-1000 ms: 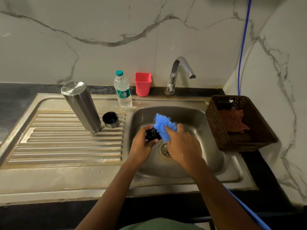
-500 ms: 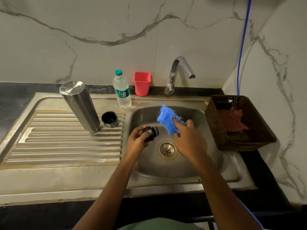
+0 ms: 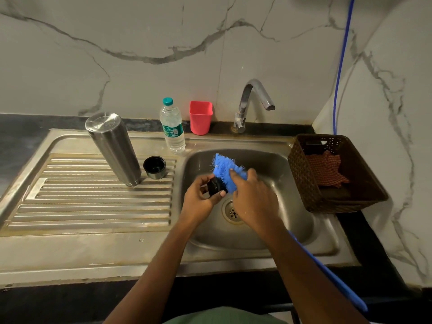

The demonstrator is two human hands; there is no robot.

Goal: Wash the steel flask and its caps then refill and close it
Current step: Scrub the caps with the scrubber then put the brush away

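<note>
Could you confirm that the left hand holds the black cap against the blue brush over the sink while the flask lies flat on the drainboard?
No: the flask stands on end on the drainboard, as the head view shows. The left hand does hold the cap against the brush.

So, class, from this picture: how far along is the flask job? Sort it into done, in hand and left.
Done, it seems: the steel flask stands apparently inverted on the drainboard, the steel cup cap beside it. In hand: the left hand holds the black inner cap over the sink while the right hand presses the blue brush to it. Left: rinsing, refilling, closing; the flask bears no cap.
</note>
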